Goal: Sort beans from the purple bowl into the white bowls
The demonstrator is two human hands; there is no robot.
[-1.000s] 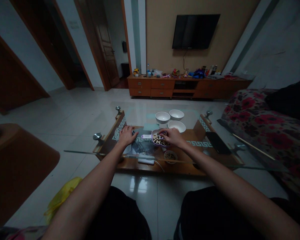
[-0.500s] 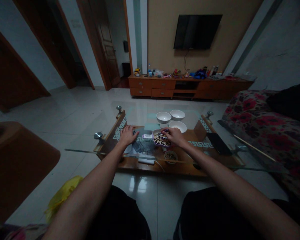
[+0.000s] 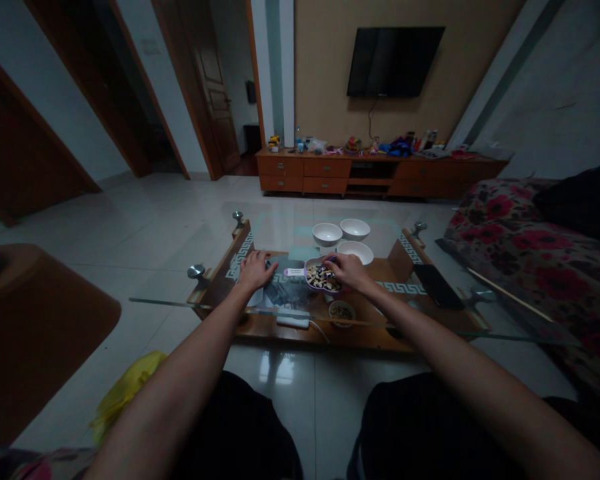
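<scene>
My left hand (image 3: pixel 255 270) lies on the glass table top (image 3: pixel 170 302) with its fingers spread, holding nothing. At the middle of the table is a scalloped white and purple bowl (image 3: pixel 323 291) filled with small pale and dark pieces (image 3: pixel 321 277). Over the bowl's right side, my right hand (image 3: pixel 349 270) has its fingertips pinched together among the pieces. Something dark shows at those fingertips, too small to name. A white label-like strip (image 3: pixel 295 272) is at the bowl's left edge. Behind my right hand stand white bowls: one on the left (image 3: pixel 327 233), one on the right (image 3: pixel 355 229), one nearer (image 3: pixel 360 252).
A small round bowl with bits (image 3: pixel 342 313) and a white power strip (image 3: pixel 293 320) show through the glass. On the right lies a dark flat object (image 3: pixel 437 287) beside a thin stick (image 3: pixel 510 295). A yellow bag (image 3: pixel 127 390) is on the floor at left.
My right hand's fingertips have shifted slightly over the bowl and stay pinched. The left hand has stayed where it was, and the bowls have not moved.
</scene>
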